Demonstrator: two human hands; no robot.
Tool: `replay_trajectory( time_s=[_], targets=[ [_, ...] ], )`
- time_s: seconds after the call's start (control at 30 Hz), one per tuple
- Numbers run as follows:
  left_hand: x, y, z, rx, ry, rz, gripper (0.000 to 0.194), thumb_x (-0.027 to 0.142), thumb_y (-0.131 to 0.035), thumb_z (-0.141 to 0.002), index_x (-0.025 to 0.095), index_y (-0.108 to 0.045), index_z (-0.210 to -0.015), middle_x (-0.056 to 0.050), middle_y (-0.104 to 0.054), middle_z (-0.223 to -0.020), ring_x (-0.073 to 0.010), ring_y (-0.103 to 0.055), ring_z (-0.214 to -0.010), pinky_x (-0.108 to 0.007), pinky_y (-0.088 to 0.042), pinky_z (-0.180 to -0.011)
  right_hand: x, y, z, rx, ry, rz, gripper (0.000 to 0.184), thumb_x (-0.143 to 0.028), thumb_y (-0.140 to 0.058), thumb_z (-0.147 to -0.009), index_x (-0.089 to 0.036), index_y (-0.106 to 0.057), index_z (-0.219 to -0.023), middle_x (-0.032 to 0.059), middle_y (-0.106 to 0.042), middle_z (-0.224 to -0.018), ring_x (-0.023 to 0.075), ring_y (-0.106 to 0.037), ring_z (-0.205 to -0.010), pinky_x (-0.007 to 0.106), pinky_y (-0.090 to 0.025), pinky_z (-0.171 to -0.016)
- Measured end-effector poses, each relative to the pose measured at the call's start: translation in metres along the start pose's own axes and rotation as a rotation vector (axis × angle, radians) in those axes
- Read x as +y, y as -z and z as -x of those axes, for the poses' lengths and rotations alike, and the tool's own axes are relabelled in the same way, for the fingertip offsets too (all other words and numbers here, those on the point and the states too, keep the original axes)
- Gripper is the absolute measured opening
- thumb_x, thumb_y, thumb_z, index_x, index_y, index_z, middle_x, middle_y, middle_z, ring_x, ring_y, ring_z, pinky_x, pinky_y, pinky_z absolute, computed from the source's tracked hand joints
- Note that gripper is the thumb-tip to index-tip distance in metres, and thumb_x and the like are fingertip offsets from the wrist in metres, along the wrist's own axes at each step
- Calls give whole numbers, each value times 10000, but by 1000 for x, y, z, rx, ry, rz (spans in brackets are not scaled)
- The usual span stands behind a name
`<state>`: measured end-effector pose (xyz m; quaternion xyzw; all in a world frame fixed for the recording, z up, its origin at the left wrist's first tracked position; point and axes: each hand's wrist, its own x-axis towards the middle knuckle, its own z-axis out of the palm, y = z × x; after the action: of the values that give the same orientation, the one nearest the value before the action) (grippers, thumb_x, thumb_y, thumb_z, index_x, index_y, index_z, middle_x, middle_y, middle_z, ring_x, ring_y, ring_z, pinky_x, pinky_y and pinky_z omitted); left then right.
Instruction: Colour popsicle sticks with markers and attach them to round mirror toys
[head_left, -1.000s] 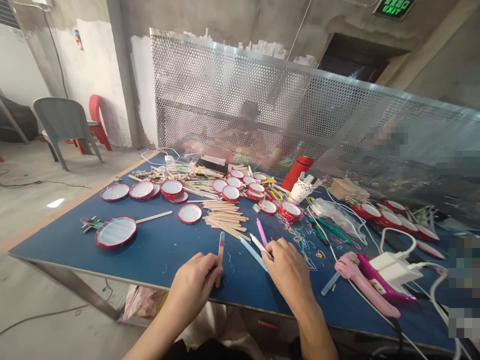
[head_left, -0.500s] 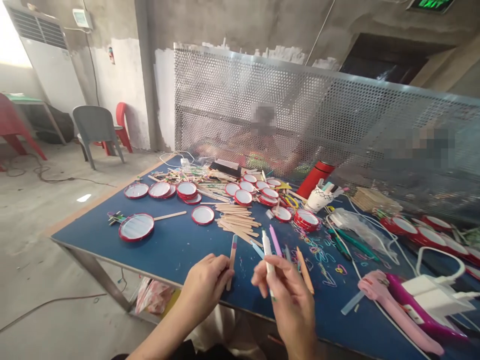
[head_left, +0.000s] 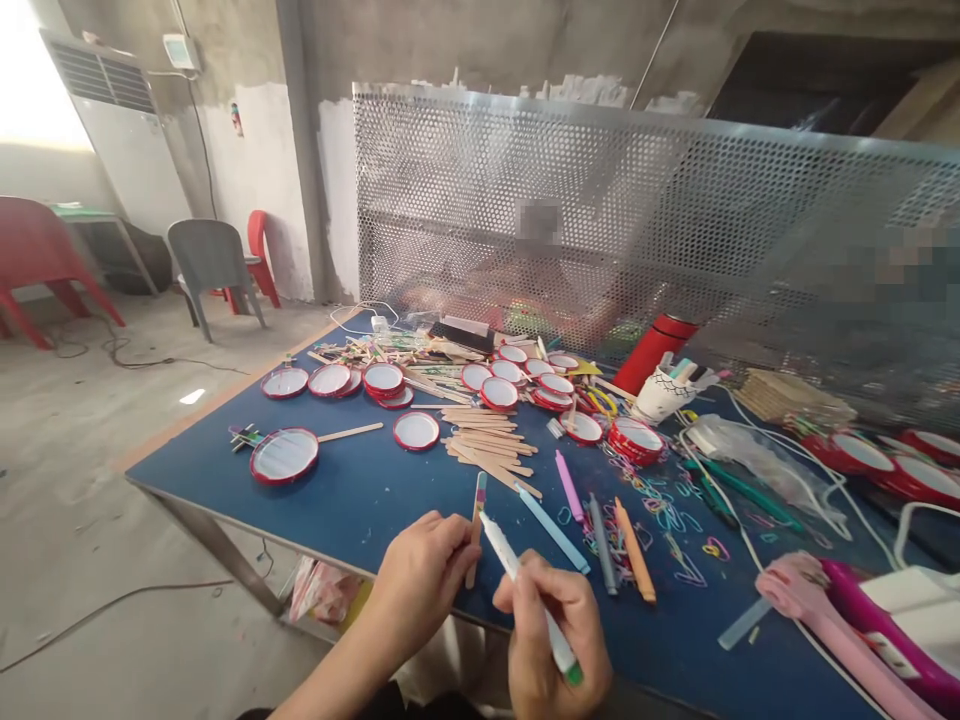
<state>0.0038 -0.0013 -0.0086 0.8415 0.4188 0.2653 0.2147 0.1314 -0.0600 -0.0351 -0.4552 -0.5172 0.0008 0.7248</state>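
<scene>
Premises: a bare concrete room, with a perforated metal screen (head_left: 465,200) standing behind a blue table (head_left: 360,510) that carries a heavy load of small parts.

Left hand (head_left: 427,560): thumb and fingers pinched on a thin wooden stick (head_left: 477,518), its far end projecting beyond the grip and directed away from the body. Right hand (head_left: 540,630): closed in a writing grip around a white marker (head_left: 501,545) with a green butt end; the marker's tip meets or all but meets the stick (actual contact cannot be confirmed).

Progress: the stick bears coloured bands at its far end, purple among them, with a trace of green at the marker's tip. The length nearer the left hand shows bare wood, so the colouring is judged partial. Beyond both hands lies a pile of loose sticks (head_left: 487,440), plain as far as can be seen and judged untreated. Ahead and to the left of the left hand, a red-rimmed disc (head_left: 285,456) has a plain handle (head_left: 350,433) projecting from its side.

Materials: ahead of the right hand, near it, lie a light blue marker (head_left: 553,528), a purple marker (head_left: 569,487), a grey marker (head_left: 602,545) and an orange marker (head_left: 634,552), none in use. A pink tool (head_left: 825,610) lies well to its right.
</scene>
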Motion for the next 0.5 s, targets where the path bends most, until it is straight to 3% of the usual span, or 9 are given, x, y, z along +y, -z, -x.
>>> replay_trajectory(
  time_s=[0.17, 0.5],
  targets=[
    [0, 0, 1, -16, 11, 1, 273, 178, -469, -987, 234, -535, -728, -22, -680, -721, -195, -656, -706, -264, -471, -642, 6, -1, 12, -7, 48, 12, 160, -79, -604, -944, -190, -688, -1023, -1, -666, -738, 155, -658, -618, 286, -553, -599],
    [-1, -1, 0, -39, 7, 26, 282, 195, -428, -1001, 225, -555, -751, -31, -677, -727, -199, -643, -723, -272, -483, -651, 8, 1, 11, -45, 68, 14, 216, -34, -593, -933, -200, -675, -1043, -2, -664, -752, 146, -655, -618, 284, -573, -600]
  ],
)
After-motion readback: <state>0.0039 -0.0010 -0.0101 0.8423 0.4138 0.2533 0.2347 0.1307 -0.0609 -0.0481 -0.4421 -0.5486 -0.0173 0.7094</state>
